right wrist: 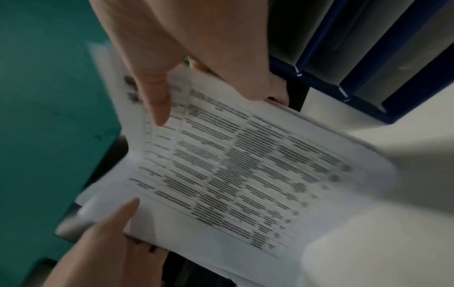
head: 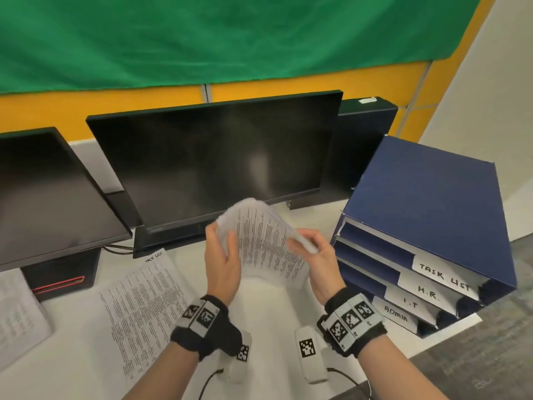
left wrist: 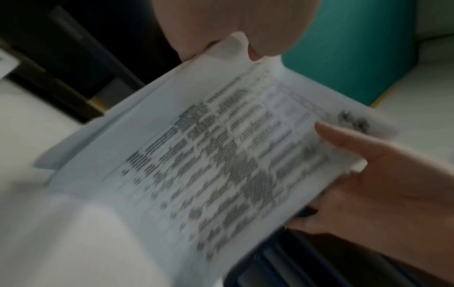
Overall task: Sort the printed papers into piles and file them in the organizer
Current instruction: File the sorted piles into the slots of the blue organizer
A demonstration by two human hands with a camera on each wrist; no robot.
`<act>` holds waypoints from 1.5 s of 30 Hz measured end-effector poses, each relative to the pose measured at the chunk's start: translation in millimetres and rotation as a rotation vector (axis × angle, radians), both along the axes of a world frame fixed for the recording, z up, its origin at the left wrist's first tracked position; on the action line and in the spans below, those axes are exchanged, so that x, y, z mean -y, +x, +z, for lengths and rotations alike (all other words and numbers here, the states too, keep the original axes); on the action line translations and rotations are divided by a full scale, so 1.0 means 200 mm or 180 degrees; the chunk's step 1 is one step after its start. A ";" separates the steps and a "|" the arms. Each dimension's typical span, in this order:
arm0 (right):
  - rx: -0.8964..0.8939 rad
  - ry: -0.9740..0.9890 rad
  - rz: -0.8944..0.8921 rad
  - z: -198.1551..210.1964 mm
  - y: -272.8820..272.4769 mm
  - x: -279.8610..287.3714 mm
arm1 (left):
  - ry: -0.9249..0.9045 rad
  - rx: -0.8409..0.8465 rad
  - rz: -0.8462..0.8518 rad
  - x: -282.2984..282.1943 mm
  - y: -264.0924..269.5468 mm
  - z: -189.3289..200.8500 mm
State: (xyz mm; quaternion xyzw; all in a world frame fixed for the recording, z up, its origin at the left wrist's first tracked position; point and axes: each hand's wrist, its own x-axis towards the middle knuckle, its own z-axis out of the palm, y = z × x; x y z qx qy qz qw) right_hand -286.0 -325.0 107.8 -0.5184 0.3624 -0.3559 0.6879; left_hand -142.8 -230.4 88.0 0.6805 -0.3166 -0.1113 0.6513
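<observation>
Both hands hold a curved stack of printed papers in the air, in front of the middle monitor. My left hand grips its left edge, thumb on top and fingers underneath. At the right edge, my right hand pinches the stack. In the right wrist view the right thumb presses on the top sheet near a lifted corner. The left wrist view shows the same papers, blurred. The blue organizer stands to the right, its slots tabbed TASK LIST, H.R., I.T and ADMIN.
A paper pile headed TASK LIST lies on the white desk left of my hands. Another sheet lies at the far left. Two dark monitors stand behind. The desk edge runs just below the organizer at lower right.
</observation>
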 end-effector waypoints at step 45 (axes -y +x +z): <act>-0.1152 -0.2249 -0.0453 0.07 0.03 -0.06 | 0.0443 0.0105 -0.0098 0.01 0.11 -0.02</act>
